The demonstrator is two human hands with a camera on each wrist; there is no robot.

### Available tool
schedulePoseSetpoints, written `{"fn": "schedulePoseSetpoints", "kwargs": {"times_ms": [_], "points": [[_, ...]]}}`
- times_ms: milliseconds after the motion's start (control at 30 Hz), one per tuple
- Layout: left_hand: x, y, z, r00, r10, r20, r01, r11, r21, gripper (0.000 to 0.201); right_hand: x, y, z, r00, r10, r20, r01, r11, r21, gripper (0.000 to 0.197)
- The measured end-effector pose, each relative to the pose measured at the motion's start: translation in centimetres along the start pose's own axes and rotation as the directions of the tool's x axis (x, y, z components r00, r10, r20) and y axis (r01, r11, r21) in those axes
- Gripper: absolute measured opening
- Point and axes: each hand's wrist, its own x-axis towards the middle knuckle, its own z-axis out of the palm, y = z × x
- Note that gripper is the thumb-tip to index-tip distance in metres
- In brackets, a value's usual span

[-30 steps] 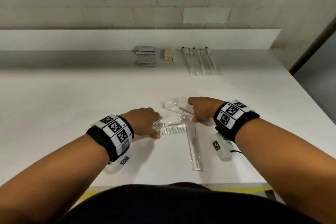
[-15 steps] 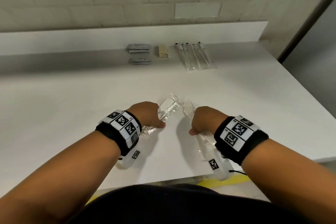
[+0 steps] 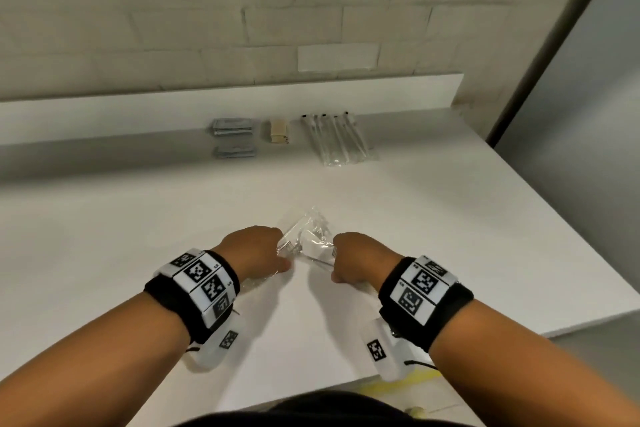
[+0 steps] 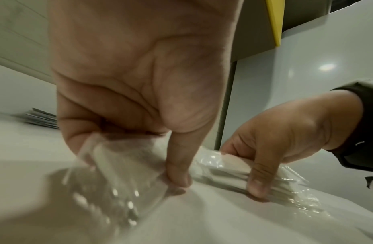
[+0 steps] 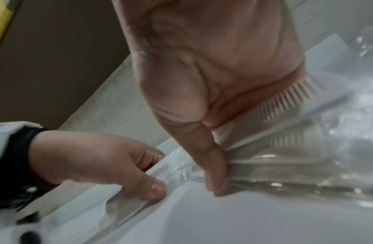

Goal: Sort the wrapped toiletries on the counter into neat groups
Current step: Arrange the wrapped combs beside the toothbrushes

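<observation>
Both hands meet above the white counter point(image 3: 138, 218), each holding clear-wrapped toiletries. My left hand point(image 3: 280, 256) grips a wrapped comb point(image 3: 289, 246), thumb on top; in the left wrist view this pack point(image 4: 110, 173) is blurred under the fingers point(image 4: 177, 168). My right hand point(image 3: 337, 263) grips wrapped combs point(image 3: 320, 248), and the right wrist view shows comb teeth point(image 5: 285, 99) against the palm, with the thumb point(image 5: 212, 173) pressing the packs. The crinkled wrapper ends point(image 3: 311, 222) touch between the hands.
Along the back of the counter lie two piles of grey sachets point(image 3: 232, 126) point(image 3: 234, 151), a beige item point(image 3: 277, 131) and a row of several wrapped toothbrushes point(image 3: 337, 139). A low white ledge point(image 3: 242, 97) runs behind them. The counter's right edge point(image 3: 519, 253) slants away.
The wrapped packs that lay crossed on the counter are now lifted in both hands. The hands have come closer together, so the wrappers meet between them.
</observation>
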Motion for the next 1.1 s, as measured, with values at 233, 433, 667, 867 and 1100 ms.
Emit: {"fn": "schedulePoseSetpoints", "kwargs": {"times_ms": [233, 433, 667, 867, 1100], "points": [[4.4, 5.8, -3.3, 0.992, 0.048, -0.117, -0.077, 0.962, -0.26, 0.028, 0.7, 11.0, -6.6, 0.977, 0.188, -0.101, -0.167, 0.969, 0.181, 0.055], [10.5, 14.2, -5.8, 0.984, 0.022, -0.175, -0.125, 0.786, -0.605, 0.021, 3.8, 20.3, -9.8, 0.954, 0.289, -0.076, -0.263, 0.933, 0.245, 0.05], [15.7, 21.9, -7.0, 0.97, -0.046, -0.237, -0.148, 0.663, -0.733, 0.017, 7.4, 27.6, -12.8, 0.886, 0.185, -0.424, 0.126, 0.785, 0.607, 0.058], [18.2, 24.5, -7.5, 0.981, -0.098, -0.168, -0.073, 0.614, -0.786, 0.019, 9.3, 30.3, -15.6, 0.964, 0.04, -0.261, 0.205, 0.509, 0.836, 0.014], [21.8, 23.4, -9.9, 0.975, -0.185, -0.12, 0.023, 0.625, -0.78, 0.023, 13.2, 33.3, -19.1, 0.925, 0.193, -0.327, 0.283, 0.223, 0.933, 0.038]]}}
